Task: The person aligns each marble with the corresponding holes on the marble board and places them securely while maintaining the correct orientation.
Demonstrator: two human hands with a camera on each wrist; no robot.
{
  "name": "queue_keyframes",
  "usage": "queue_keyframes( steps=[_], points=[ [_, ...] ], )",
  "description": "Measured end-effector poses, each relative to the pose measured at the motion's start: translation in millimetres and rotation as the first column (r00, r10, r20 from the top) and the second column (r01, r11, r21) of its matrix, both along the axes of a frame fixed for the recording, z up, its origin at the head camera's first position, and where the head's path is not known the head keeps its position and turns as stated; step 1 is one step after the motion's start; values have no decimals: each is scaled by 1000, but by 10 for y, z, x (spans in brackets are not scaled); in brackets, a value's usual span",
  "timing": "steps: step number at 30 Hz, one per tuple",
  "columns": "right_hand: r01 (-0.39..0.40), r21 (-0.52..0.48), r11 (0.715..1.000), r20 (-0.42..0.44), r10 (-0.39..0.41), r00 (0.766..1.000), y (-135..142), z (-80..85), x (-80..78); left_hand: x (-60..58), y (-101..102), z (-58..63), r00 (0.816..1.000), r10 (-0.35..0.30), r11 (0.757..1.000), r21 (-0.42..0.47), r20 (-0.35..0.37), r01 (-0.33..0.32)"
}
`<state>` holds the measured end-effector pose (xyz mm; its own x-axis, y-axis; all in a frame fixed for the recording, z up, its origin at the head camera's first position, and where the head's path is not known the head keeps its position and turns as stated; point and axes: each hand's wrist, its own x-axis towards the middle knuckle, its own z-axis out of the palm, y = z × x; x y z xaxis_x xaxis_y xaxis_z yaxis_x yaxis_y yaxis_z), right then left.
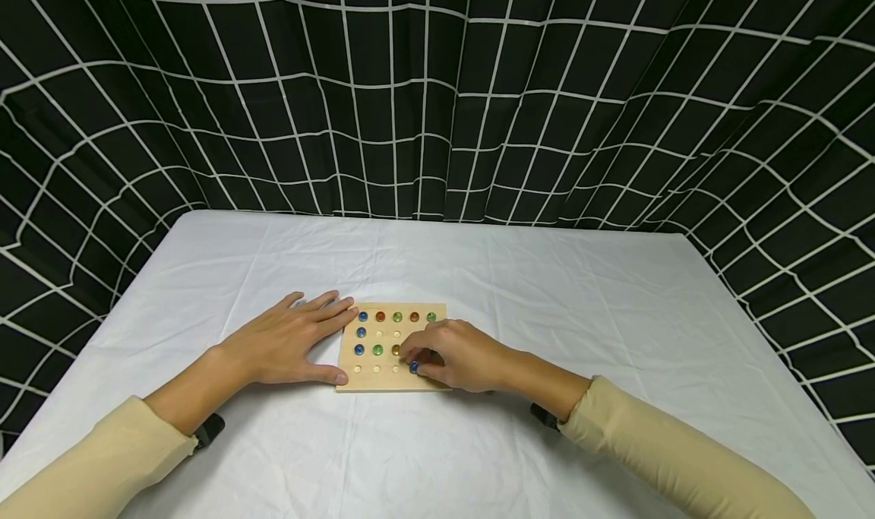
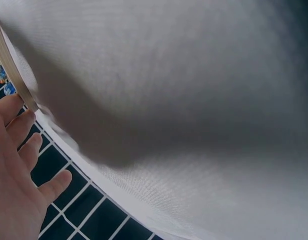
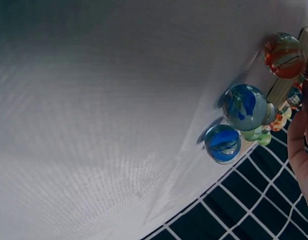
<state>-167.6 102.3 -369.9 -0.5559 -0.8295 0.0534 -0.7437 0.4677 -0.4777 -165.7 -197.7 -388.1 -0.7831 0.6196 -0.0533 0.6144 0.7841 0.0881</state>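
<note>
A light wooden board [image 1: 393, 384] with rows of small round hollows lies on the table. Glass marbles sit in many hollows, among them a green marble [image 1: 378, 349], a red-brown marble [image 1: 380, 317] and a blue marble [image 1: 359, 349] in the leftmost column. My left hand [image 1: 290, 340] rests along the board's left side with straight fingers, its thumb at the lower left corner. My right hand [image 1: 461, 356] reaches over the board's right part, and its thumb and fingers pinch a dark blue marble [image 1: 413, 367] at the front row. The right hand covers several hollows.
In the right wrist view an orange marble [image 3: 284, 55], a large blue marble [image 3: 244, 107] and a smaller blue marble [image 3: 223, 144] lie on the white cloth [image 3: 118, 150] beside the board. A black curtain [image 1: 437, 109] with white grid lines stands behind the table.
</note>
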Motion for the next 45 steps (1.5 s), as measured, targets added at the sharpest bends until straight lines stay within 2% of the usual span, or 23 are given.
queue_keyframes(
  steps=[5,14,19,23,33,45],
  points=[
    [3,-27,1000,22,-3,1000,22,29,-20,3,3,6,1000,1,1000,1,3,-1],
    [96,-95,991,64,-91,994,245,175,-192,4,-1,23,1000,0,1000,5,2,0],
    [163,-84,983,94,-155,984,402,155,-293,3,-6,21,1000,-4,1000,6,-1,4],
    [208,-78,975,155,-195,969,493,105,-328,0,-5,22,1000,-10,1000,9,-10,10],
    [204,-86,975,268,-175,947,613,-17,-361,6,-4,20,1000,-9,1000,7,-6,9],
    [207,-36,978,277,-189,942,637,-64,-369,-3,-7,3,1000,-8,1000,4,-8,8]
  ],
)
